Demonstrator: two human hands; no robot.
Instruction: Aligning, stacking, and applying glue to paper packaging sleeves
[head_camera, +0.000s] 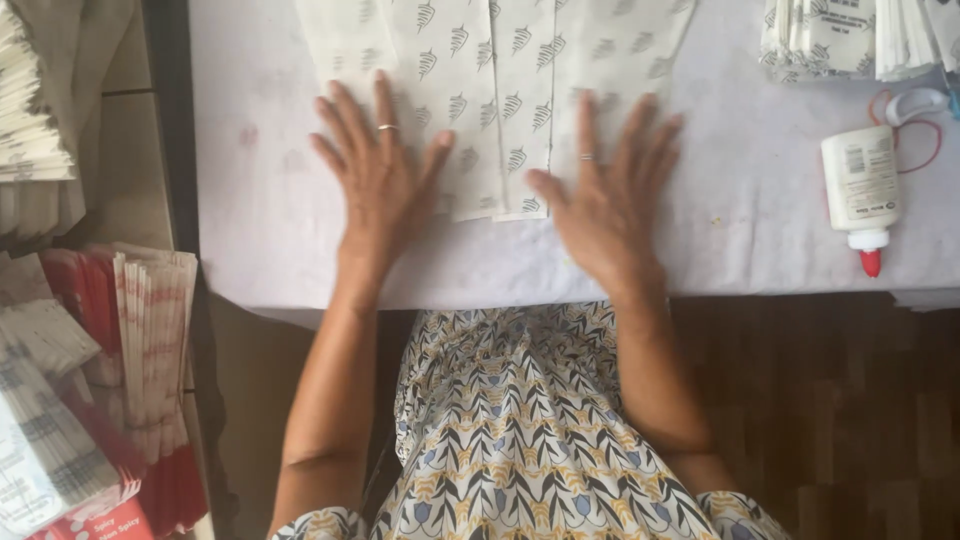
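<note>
Left hand (378, 185) flat and spread wide, palm down, fingers fanned out, pinching nothing. A thin ring (387, 127) on one finger. Resting on the left part of a row of white paper bags (480, 90) with small grey leaf prints.

Right hand (607, 200) also flat and spread wide, palm down, holding nothing. A ring on this one too. Pressing on the right part of the same paper bags, thumb pointing in toward the middle.

Paper bags lying side by side, overlapping a little, on the white surface (250, 200), right between and under both hands, near the front edge. Both hands near each other but apart, not touching.

A white glue bottle (862, 190) with a red tip lying on the surface, well off to the right of the right hand. More stacked paper bags (850, 35) at the top right corner. Red and white packets (150, 340) standing in a pile down at the left, beside the surface. A dress (520, 430) with a yellow and blue pattern below the surface edge. Dark wooden floor (850, 410) at the right.
</note>
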